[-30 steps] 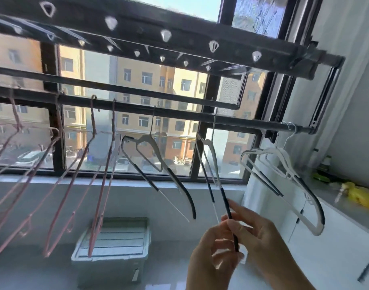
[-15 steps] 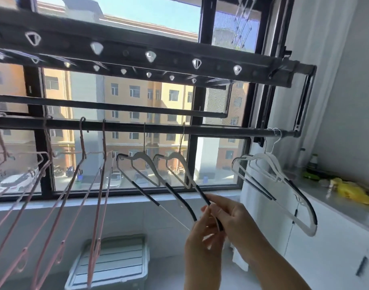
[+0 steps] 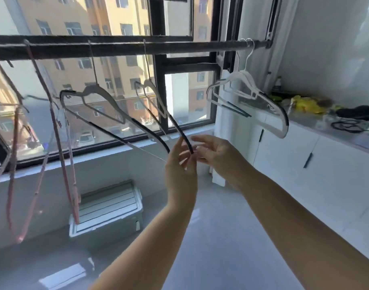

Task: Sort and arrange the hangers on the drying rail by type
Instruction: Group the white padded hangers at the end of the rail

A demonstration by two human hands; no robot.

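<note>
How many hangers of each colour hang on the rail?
Pink hangers: 2 at least; they are blurred and cut off at the frame edge.
White hangers with black grips: 4, counting what looks like 2 in the right-hand bunch.
Total: 6 at least.

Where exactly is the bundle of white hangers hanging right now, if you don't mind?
The white hangers hang at the right end of the drying rail, above the white cabinet counter and right of both hands.

Grey-green lidded storage box [image 3: 108,208] on floor at 7 o'clock. White cabinets [image 3: 317,170] at 3 o'clock; yellow bag [image 3: 307,104] and black cables [image 3: 350,122] on top.
</note>
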